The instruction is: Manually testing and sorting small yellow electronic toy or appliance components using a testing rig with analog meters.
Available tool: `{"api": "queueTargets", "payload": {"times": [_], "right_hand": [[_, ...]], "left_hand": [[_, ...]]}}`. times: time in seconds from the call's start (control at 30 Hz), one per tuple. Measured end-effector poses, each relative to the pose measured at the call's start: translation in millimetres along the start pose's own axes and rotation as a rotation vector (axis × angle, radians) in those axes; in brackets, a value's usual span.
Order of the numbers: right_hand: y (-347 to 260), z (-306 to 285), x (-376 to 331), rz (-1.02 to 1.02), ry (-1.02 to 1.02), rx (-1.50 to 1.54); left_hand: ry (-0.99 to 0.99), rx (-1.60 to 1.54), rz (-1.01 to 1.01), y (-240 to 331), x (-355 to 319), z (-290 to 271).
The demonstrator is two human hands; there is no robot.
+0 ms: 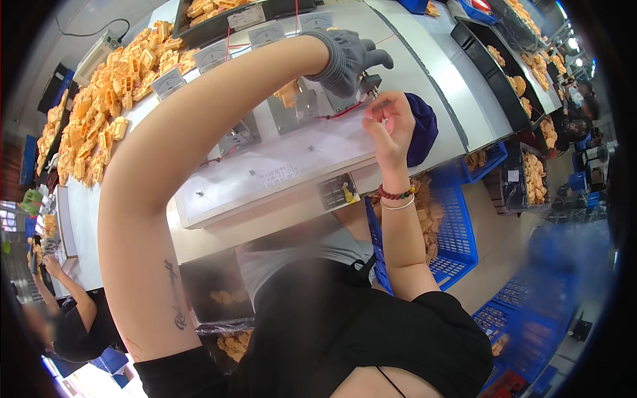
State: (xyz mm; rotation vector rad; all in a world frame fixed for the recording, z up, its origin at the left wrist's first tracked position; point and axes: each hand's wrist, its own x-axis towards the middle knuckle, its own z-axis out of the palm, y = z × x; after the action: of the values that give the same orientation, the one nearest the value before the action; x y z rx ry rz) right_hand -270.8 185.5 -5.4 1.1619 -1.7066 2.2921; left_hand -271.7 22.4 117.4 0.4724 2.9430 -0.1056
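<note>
A gloved left hand [348,60] is seen reached far across a white workbench [424,73], the bare forearm arched up from the lower left and bent over at the wrist. The grey knit glove is curled closed around a small metal fixture [367,85] standing on a pale base plate [285,156]; what lies inside the curled fingers cannot be made out.

The bare right hand [391,126] is raised just near of the fixture, forearm upright, wrist ringed by a beaded bracelet [397,194] and a thin white band. Thumb and forefinger are pinched shut on a tiny dark part [381,104], held at the fixture's near edge; the part is too small for its long axis or heading to be told. A thin red wire [342,111] is run leftward from the fixture across the plate.

A dark blue cap-like object [423,127] is lying just right of the right hand. Orange plastic mouldings [109,99] are heaped at the bench's far left, with an orange one [288,93] set by the fixture. White panel meters [265,33] are lined along the far side. A blue crate [454,225] holding more orange pieces is placed below the bench at right, and another person [73,318] is seated at lower left.
</note>
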Motion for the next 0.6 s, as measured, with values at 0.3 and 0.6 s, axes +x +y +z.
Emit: {"api": "queueTargets", "payload": {"times": [0.3,0.6], "right_hand": [[-5.5,3.2,-2.7,-0.001,-0.023,-0.061],[-5.0,-1.1,-0.7,-0.014,-0.059,-0.076]], "left_hand": [[0.540,-0.829,0.063,-85.5,13.6,26.7],[-0.316,-0.343,-0.357,-54.8,-28.7,-0.7]]}}
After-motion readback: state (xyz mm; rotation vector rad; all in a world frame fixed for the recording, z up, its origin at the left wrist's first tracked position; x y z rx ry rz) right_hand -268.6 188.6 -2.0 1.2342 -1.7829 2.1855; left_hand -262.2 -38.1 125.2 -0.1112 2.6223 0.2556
